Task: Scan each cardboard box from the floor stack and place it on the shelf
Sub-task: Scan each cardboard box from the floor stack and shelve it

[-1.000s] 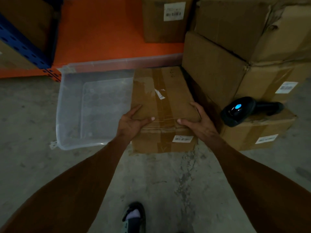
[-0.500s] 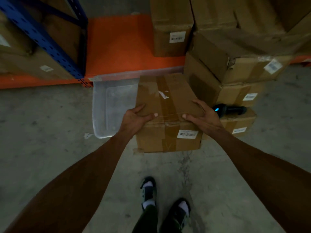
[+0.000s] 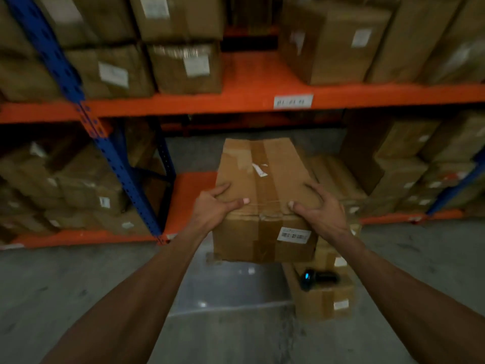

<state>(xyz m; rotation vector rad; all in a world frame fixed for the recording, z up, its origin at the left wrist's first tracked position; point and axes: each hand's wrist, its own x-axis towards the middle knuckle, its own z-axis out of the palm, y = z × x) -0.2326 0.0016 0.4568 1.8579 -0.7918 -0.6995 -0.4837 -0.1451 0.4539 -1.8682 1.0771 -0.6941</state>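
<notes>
I hold a taped cardboard box (image 3: 262,185) in the air in front of the shelf rack. Its near face carries a white barcode label. My left hand (image 3: 214,208) grips the box's left near corner, thumb on top. My right hand (image 3: 321,208) grips the right near corner the same way. Below the box, a black handheld scanner (image 3: 316,279) with a blue light lies on a low cardboard box (image 3: 321,302) of the floor stack. The orange shelf (image 3: 252,98) runs across the view above the held box, with a bare gap between the boxes on it.
A blue upright (image 3: 86,119) of the rack stands to the left. Labelled boxes (image 3: 183,64) fill the upper shelf and the lower bays on both sides. A clear plastic bin (image 3: 231,287) sits on the concrete floor under the held box.
Both hands have lifted the box from the floor up toward the shelf. My view has tilted up from the floor to the rack.
</notes>
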